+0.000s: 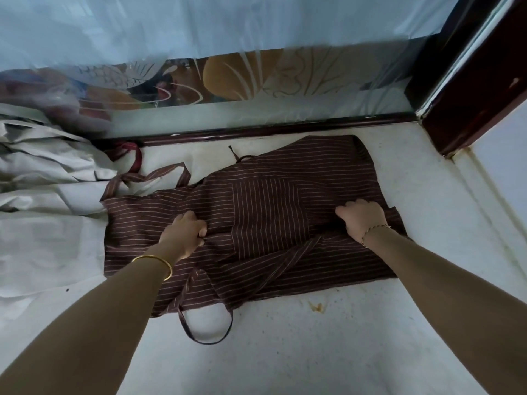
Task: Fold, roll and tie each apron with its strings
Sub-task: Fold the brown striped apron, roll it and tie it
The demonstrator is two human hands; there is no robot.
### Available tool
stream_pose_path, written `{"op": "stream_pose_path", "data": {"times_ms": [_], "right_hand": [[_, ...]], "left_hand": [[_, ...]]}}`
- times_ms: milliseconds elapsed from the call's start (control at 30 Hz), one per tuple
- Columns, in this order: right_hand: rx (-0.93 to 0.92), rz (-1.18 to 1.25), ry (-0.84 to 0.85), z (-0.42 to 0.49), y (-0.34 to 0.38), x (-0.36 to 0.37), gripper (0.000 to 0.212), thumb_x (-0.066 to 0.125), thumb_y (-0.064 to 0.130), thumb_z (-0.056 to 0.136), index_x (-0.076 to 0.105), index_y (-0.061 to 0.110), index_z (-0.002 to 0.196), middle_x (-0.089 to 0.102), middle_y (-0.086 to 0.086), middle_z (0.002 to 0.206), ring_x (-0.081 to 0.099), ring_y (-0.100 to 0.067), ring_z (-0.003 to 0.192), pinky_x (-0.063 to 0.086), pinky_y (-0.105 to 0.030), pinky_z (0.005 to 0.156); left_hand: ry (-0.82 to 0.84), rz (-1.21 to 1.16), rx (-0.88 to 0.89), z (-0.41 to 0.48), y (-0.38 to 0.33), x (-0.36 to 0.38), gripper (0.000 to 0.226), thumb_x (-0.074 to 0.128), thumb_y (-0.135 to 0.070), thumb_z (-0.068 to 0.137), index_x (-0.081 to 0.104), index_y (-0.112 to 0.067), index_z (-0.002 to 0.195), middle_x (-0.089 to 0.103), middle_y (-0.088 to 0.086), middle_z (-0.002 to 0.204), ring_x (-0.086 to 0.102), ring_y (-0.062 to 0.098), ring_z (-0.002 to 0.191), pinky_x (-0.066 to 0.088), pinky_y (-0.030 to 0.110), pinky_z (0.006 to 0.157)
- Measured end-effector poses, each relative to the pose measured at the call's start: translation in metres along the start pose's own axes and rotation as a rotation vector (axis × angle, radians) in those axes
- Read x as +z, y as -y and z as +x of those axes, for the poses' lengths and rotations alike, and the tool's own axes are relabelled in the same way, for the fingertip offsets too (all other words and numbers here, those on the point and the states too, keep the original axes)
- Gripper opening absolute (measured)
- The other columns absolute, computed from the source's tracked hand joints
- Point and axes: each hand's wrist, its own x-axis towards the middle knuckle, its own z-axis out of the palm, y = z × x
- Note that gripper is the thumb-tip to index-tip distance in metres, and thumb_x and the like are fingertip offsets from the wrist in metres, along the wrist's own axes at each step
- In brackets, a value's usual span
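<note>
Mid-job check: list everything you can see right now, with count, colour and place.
striped apron: one, dark brown with pale stripes, spread across the middle of the white surface
apron strings: several, same brown; one at far left, one looping off the near edge
pale cloths: crumpled heap, count unclear, off-white, far left
red strap: one, red, by the heap
white surface: one, white, yellowish stain near the apron
glass panel: one, patterned, at the back
wooden frame: one, dark reddish brown, right
left hand: grips the apron, gold bangle
right hand: grips the apron, thin gold bracelet
</note>
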Motion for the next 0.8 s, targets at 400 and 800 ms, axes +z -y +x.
{"op": "stream_pose_path", "data": {"times_ms": [400, 800], "right_hand": [[0.376, 1.121, -0.250, -0.003, -0.071, -0.165, 0.021, 0.075, 0.006, 0.073, 0.059, 0.012, 0.062, 0.053, -0.008, 0.059, 0.047, -0.021, 0.056, 0.036, -0.020, 0.045], [0.516, 0.729, -0.652, -0.026, -0.097, -0.257, 0.033, 0.057, -0.013, 0.081, 0.037, 0.008, 0.097, 0.057, -0.024, 0.099, 0.062, -0.036, 0.077, 0.056, -0.046, 0.065]], "left_hand": [[-0.737, -0.179, 0.192, -0.031, 0.003, -0.185, 0.014, 0.043, -0.017, 0.099, 0.044, -0.004, 0.104, 0.057, 0.019, 0.080, 0.058, 0.039, 0.071, 0.046, 0.048, 0.065], [-0.954, 0.117, 0.234, -0.051, 0.006, -0.283, 0.020, 0.053, -0.017, 0.094, 0.065, -0.001, 0.098, 0.058, 0.019, 0.099, 0.056, 0.039, 0.094, 0.044, 0.044, 0.073]]}}
